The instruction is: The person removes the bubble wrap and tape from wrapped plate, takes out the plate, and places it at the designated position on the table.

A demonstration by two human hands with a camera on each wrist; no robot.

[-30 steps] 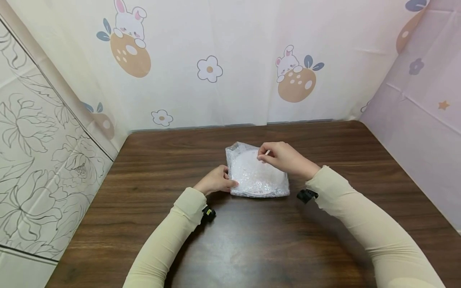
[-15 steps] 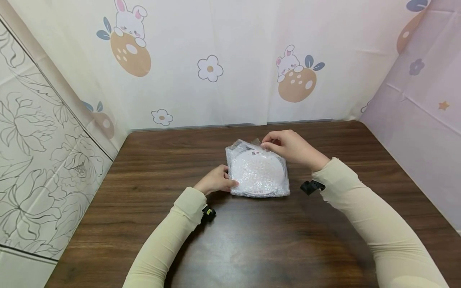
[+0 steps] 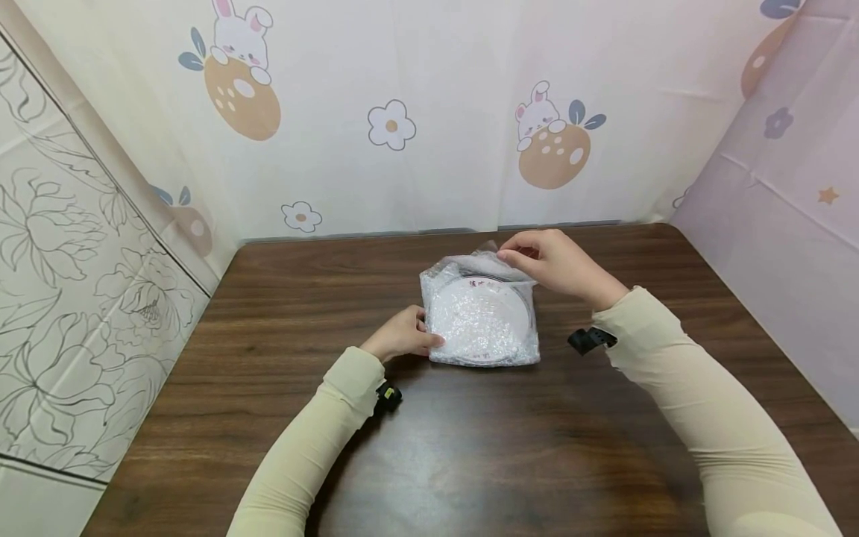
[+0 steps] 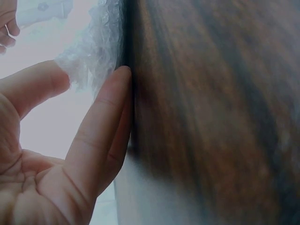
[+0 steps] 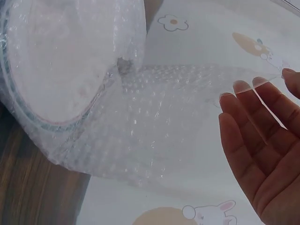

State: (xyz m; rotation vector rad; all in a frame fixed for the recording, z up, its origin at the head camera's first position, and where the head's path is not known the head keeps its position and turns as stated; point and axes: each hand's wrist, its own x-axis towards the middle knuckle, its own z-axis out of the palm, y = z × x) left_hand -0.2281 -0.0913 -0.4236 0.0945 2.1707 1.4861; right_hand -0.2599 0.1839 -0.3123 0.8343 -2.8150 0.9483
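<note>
A bubble wrap bag (image 3: 530, 343) lies near the middle of the wooden table. Inside it is a round white plate (image 3: 479, 317) with reddish marks on it. In the right wrist view the plate (image 5: 56, 56) has a blue-green band near its rim. My left hand (image 3: 401, 333) holds the bag's left edge, thumb on top; the left wrist view shows the thumb and fingers about the bubble wrap (image 4: 101, 51). My right hand (image 3: 553, 261) pinches the bag's flap (image 3: 493, 265) and lifts it at the far side. In the right wrist view the flap (image 5: 159, 117) stretches towards these fingertips.
The brown table (image 3: 302, 298) ends at a pale curtain (image 3: 443, 171) printed with rabbits and flowers. A white panel with line-drawn flowers (image 3: 54, 298) stands on the left, and a lilac-toned cloth wall (image 3: 792, 224) on the right. Black straps are on both wrists.
My right hand has moved away and to the right, drawing the bag's flap up and back from the plate. The left hand has stayed on the bag's left edge.
</note>
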